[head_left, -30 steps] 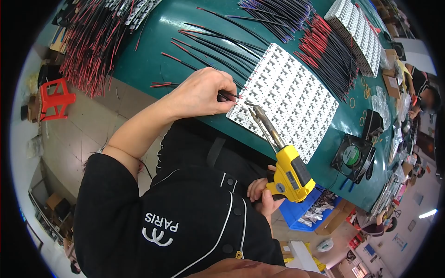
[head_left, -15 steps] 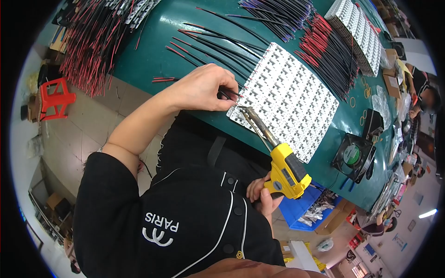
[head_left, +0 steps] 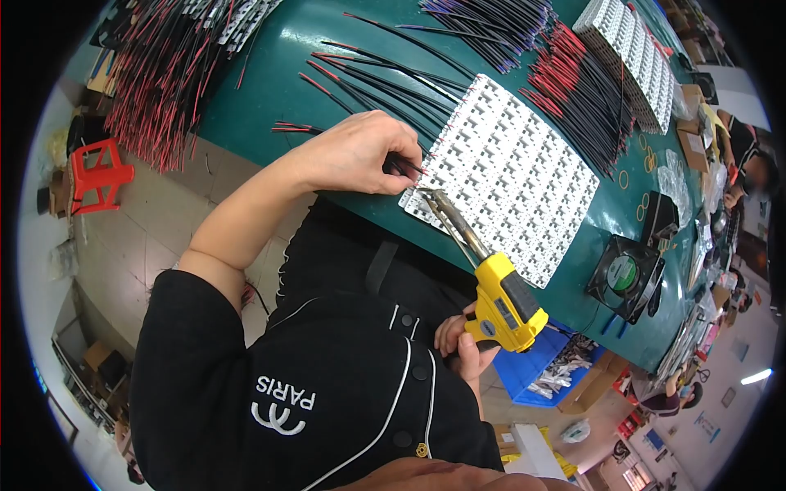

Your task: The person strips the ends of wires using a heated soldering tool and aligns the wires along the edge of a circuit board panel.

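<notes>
Nearest to the person's black shirt (head_left: 327,385), the right hand (head_left: 467,342) has its fingers wrapped around the grip of a yellow soldering gun (head_left: 506,307), its metal nose slanting up to the near-left corner of a white circuit-board panel (head_left: 508,180). Right there, the left hand (head_left: 356,155) has thumb and fingers pinched together on thin black wires (head_left: 399,166), their ends at the panel's edge. The panel lies flat on the green tabletop (head_left: 270,98), with red-tipped black leads (head_left: 385,78) fanning from its left side. A black cooling fan (head_left: 624,274) sits off to its right. Farther over, I see a bundle of red-and-black wires (head_left: 573,106), purple-tipped wires (head_left: 491,34) and stacked panels (head_left: 626,65), and beyond them a co-worker (head_left: 741,147)
</notes>
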The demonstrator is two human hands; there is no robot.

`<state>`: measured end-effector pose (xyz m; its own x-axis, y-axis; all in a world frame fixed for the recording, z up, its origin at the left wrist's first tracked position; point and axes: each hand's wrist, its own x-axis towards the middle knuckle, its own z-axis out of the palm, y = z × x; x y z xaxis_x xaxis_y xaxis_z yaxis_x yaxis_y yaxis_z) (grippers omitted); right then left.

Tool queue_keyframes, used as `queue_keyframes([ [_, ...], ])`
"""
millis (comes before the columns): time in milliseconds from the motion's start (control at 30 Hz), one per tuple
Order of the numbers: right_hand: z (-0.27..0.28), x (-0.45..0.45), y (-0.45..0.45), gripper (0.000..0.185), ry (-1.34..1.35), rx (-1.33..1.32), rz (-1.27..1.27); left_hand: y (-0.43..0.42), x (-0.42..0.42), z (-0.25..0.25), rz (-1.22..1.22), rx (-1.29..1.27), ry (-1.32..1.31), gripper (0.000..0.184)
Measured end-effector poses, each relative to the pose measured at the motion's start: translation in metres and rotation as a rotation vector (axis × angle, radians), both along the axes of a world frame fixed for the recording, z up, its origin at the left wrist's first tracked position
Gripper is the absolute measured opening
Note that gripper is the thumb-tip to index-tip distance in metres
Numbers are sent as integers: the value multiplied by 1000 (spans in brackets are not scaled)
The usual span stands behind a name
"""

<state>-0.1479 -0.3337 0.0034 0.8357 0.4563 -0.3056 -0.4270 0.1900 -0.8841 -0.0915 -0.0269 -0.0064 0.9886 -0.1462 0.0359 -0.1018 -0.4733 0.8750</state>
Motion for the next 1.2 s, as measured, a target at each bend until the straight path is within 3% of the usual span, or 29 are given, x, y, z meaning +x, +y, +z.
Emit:
queue_keyframes([
  [233, 1, 4, -2, 57, -51, 62, -25, 1, -2, 2, -31, 34, -42, 14],
  [333, -1, 4, -3, 57, -52, 59, -31, 1, -7, 3, 20, -80, 14, 9],
  [533, 0, 2, -4, 59, -60, 54, -32, 1, -17, 13, 346, 115, -420, 15],
  [700, 2, -1, -6, 64, -44, 65, -14, -14, -36, 17, 224, -16, -246, 12],
  [733, 3, -1, -6, 64, -38, 63, -10, -18, -40, 16, 215, -49, -94, 9],
  [800, 3, -3, -8, 64, -27, 59, 1, -21, -42, 8, 192, 17, -56, 9],
  [1000, 3, -7, -11, 55, -6, 35, 25, -23, -38, -2, 205, 53, -156, 10],
  [1100, 2, -8, -12, 49, 9, 58, 37, -22, -38, 6, 197, 76, -16, 8],
  [1200, -1, -10, -18, 42, 26, 107, 63, -22, -38, 3, 195, 74, -51, 9],
])
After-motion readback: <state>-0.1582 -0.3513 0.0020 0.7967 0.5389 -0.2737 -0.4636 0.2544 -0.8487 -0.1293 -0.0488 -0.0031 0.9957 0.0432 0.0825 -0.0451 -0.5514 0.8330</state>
